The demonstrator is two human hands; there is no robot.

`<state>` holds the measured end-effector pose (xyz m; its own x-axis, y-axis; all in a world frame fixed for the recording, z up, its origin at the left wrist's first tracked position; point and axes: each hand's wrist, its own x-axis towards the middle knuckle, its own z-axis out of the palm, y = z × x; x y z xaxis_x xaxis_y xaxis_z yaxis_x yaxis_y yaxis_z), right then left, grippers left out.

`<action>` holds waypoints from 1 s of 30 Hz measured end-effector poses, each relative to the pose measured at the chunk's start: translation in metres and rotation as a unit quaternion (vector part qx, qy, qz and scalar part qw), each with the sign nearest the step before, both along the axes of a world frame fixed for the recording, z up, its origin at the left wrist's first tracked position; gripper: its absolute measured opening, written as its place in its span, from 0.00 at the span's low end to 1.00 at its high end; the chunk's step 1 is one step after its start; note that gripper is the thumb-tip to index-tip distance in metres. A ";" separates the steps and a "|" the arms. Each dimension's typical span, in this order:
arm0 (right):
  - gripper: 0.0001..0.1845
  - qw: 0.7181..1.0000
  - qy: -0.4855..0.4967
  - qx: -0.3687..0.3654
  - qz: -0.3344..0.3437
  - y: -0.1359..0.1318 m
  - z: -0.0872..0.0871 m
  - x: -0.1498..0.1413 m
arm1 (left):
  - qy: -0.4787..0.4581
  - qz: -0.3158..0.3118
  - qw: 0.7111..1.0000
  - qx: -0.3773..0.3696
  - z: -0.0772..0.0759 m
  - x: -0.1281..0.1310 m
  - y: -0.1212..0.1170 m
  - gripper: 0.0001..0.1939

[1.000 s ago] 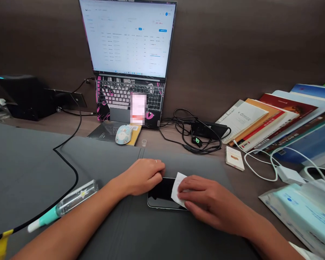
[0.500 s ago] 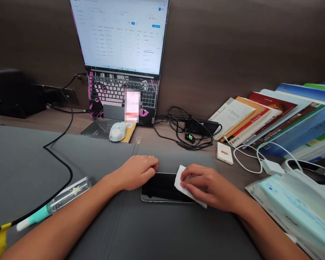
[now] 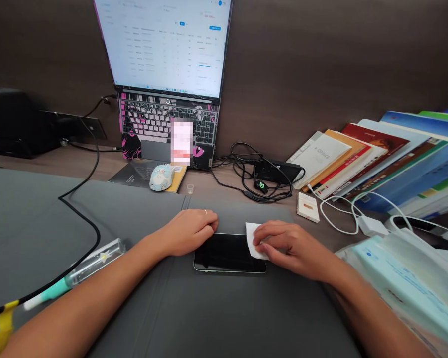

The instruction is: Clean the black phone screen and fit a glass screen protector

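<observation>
A black phone [image 3: 227,252] lies flat, screen up, on a grey mat [image 3: 153,308]. My left hand [image 3: 190,229] rests at the phone's upper left corner, fingers curled against its edge and holding it still. My right hand [image 3: 287,244] presses a small white wipe [image 3: 253,239] onto the phone's right end, fingers closed flat on the wipe. A ring shows on my left hand.
A clear spray bottle with a teal cap [image 3: 78,271] lies left on the mat beside a black cable [image 3: 82,219]. An open laptop [image 3: 168,74], a mouse [image 3: 160,177] and tangled chargers [image 3: 263,179] stand behind. Books [image 3: 377,159] and blue packets [image 3: 403,278] fill the right.
My right hand has slid the wipe from the middle of the screen to the phone's right end. My left hand stays on the left corner. The view has tilted slightly.
</observation>
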<state>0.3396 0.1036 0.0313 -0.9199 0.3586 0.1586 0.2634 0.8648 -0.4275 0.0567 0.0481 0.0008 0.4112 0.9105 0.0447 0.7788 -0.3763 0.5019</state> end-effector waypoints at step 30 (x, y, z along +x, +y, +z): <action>0.15 0.998 0.031 -0.046 0.033 -0.002 -0.004 0.000 | -0.008 0.003 1.000 0.005 -0.004 0.001 0.001 0.04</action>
